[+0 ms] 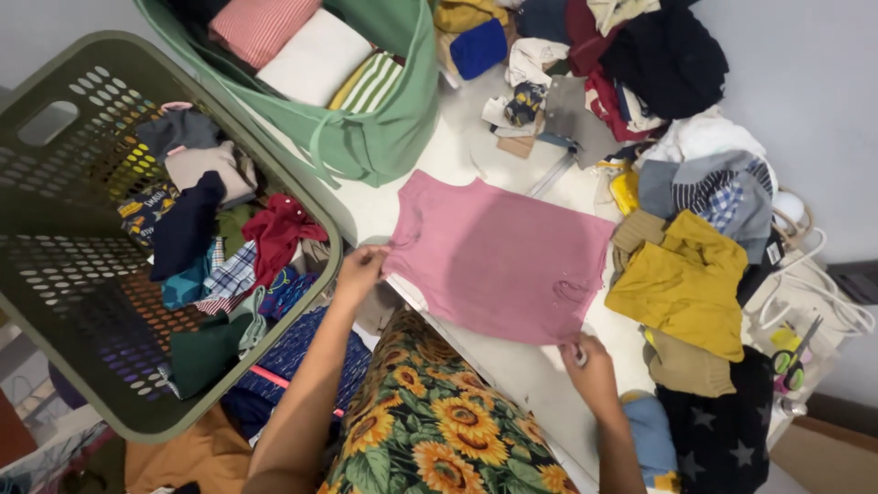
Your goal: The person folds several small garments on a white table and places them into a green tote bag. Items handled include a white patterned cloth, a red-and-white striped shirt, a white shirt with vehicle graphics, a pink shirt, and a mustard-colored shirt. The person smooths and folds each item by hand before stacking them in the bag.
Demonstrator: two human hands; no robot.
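Observation:
A small pink shirt (pixel 498 256) lies spread flat on a white table (pixel 457 155). My left hand (pixel 358 272) pinches its near left corner, by the sleeve. At the near right corner of the hem, my right hand (pixel 587 362) grips the cloth. Both hands hold the shirt's near edge at the table's front edge.
An olive laundry basket (pixel 55 274) with mixed clothes stands tilted at the left. A green fabric bag (pixel 384 119) holds folded clothes at the back. A heap of clothes (pixel 658 55) and a yellow garment (pixel 686 284) crowd the right. Scissors (pixel 796 352) lie at far right.

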